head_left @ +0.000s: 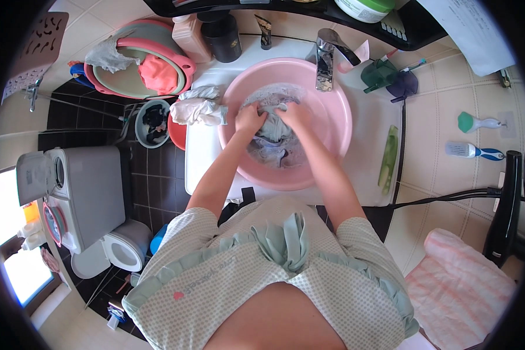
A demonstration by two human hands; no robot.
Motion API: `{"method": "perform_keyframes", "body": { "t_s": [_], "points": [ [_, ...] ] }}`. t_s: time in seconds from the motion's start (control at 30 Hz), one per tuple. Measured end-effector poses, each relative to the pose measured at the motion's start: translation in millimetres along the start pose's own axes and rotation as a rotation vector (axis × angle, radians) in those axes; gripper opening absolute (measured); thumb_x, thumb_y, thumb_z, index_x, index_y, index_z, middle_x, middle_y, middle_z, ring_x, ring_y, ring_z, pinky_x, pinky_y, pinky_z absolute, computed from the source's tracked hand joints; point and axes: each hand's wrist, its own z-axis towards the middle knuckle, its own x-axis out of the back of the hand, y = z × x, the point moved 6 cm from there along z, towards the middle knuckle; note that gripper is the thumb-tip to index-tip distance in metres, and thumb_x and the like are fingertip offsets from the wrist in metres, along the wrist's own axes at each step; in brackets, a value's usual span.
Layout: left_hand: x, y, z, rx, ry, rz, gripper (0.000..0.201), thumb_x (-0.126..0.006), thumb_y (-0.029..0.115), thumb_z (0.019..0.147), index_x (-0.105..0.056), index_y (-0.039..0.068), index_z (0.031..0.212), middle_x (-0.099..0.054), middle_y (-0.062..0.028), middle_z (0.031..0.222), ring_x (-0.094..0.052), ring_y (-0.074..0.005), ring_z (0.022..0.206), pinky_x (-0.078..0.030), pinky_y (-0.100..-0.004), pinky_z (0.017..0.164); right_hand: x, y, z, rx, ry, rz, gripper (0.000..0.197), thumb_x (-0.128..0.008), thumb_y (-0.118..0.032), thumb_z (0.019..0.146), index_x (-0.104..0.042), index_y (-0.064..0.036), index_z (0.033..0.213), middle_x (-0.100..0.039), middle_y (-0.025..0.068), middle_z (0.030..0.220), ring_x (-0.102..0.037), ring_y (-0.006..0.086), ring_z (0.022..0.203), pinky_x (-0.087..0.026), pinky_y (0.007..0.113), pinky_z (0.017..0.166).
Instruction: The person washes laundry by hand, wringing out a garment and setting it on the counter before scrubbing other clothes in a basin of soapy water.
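Wet pale-grey cloth (276, 129) lies bunched in cloudy, sudsy water, toward the left side of a round pink basin (332, 131), and both of the person's hands are on it. The left hand (251, 118) has its fingers curled down and closed on the cloth's left side. Just beside it, the right hand (296, 115) is clamped on the far right part, its fingertips partly lost in the wet folds. I can't tell how hard either one squeezes.

Below the hands, a bluish fold floats among the suds. The basin sits on a white washstand (370, 119), close to its near edge, with a chrome tap (325, 67) overhanging the basin's far rim. White cloths (198, 111) lie heaped at the washstand's left edge, near the basin. Along the far edge stand a pink bottle (191, 39), a black bottle (220, 39) and a small dark tube (265, 32). Toward the far right corner I see a green cup (376, 76) and a purple cup (403, 86); a long green object (389, 160) lies along the right edge.

Beyond the left edge, a bucket (138, 125) holds dark clothes, and a pink-rimmed tub (114, 80) holds a coral cloth (157, 74).
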Motion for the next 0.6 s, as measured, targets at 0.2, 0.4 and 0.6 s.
{"method": "perform_keyframes", "body": {
  "t_s": [0.2,0.4,0.6],
  "points": [
    [-17.3,-0.3,8.6,0.052,-0.162,0.128,0.039,-0.058,0.036,0.073,-0.057,0.005,0.096,-0.059,-0.0196,0.09,-0.056,-0.0348,0.087,-0.045,-0.0417,0.074,-26.8,-0.5,12.2,0.158,0.179,-0.276,0.035,-0.059,-0.043,0.071,-0.062,-0.0096,0.082,-0.063,0.0109,0.08,-0.061,0.0269,0.076,-0.048,0.039,0.066],
    [-42.0,-65.0,37.1,0.158,-0.044,-0.554,0.036,-0.055,0.039,0.077,-0.065,0.005,0.087,-0.063,-0.0129,0.08,-0.06,-0.0241,0.078,-0.045,-0.0334,0.07,-4.3,1.1,7.4,0.197,0.437,0.258,0.039,-0.059,-0.038,0.073,-0.062,-0.0023,0.088,-0.062,0.0163,0.075,-0.061,0.029,0.071,-0.047,0.036,0.065],
    [5.9,5.1,12.6,0.322,-0.032,-1.025,0.037,-0.053,0.033,0.082,-0.06,-0.003,0.086,-0.059,-0.0078,0.077,-0.054,-0.014,0.071,-0.042,-0.0258,0.065,34.1,-45.9,-39.9,0.241,0.34,0.731,0.043,-0.058,-0.038,0.073,-0.061,0.0015,0.088,-0.06,0.0197,0.081,-0.058,0.0351,0.076,-0.045,0.037,0.068]
  ]
}}
